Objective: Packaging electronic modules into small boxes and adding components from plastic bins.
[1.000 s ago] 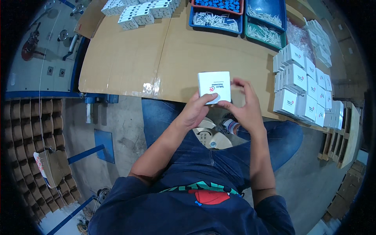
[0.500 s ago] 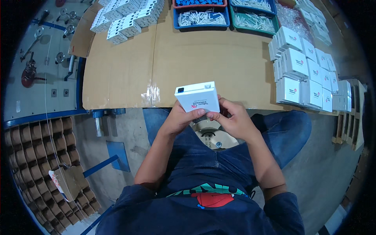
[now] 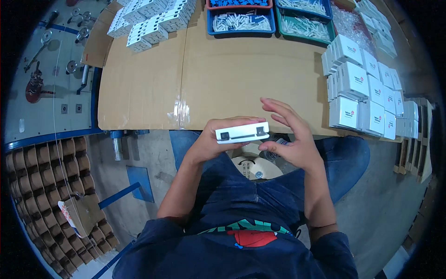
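A flat white plastic box [image 3: 242, 133] is gripped by my left hand [image 3: 209, 141] just past the table's near edge, above my lap. Its narrow side faces up, showing two dark square openings and a slot between them. My left fingers lie along its far side, with the thumb on the near side. To the right of the box is my right hand [image 3: 297, 142], its fingers spread and curved with nothing between them. The right thumb and fingertips sit close to the box's right end, seemingly apart from it.
Cardboard covers the table [image 3: 246, 83]. Stacked white boxes [image 3: 353, 81] stand at the right, and more white pieces [image 3: 151, 28] at the back left. Blue bins [image 3: 241, 33] and a green bin [image 3: 304, 39] hold small white parts. A cardboard divider grid [image 3: 46, 200] lies at the lower left.
The box has turned so its narrow side faces up instead of its printed face. My right hand has let go of it and opened, moving right.
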### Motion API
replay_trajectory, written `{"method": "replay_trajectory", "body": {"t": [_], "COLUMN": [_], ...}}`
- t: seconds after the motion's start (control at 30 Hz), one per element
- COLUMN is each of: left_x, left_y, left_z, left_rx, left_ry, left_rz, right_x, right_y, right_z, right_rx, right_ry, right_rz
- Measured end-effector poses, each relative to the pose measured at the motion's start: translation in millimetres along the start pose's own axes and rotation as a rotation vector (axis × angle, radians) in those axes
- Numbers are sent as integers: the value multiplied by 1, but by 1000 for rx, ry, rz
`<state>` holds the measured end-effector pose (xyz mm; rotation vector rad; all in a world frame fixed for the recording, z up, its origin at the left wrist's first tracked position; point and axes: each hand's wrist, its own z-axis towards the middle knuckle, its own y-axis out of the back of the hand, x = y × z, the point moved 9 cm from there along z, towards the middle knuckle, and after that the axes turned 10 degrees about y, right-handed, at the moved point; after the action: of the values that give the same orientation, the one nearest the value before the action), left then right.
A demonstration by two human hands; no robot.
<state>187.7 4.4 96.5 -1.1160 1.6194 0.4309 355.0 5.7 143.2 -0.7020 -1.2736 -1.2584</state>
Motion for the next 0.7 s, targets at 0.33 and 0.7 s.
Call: {"method": "replay_trajectory", "body": {"t": [0.33,0.7], "left_x": [-5,-30], "left_y": [-13,-7], "left_z": [0,-16], "left_rx": [129,-102], "left_ry": [-141,-442], "left_rz": [16,81], "right_x": [9,-1], "right_y": [-11,-1], "right_z": [-4,-7], "right_rx": [12,-70], "right_ry": [238,159], "right_rz": [112,148]}}
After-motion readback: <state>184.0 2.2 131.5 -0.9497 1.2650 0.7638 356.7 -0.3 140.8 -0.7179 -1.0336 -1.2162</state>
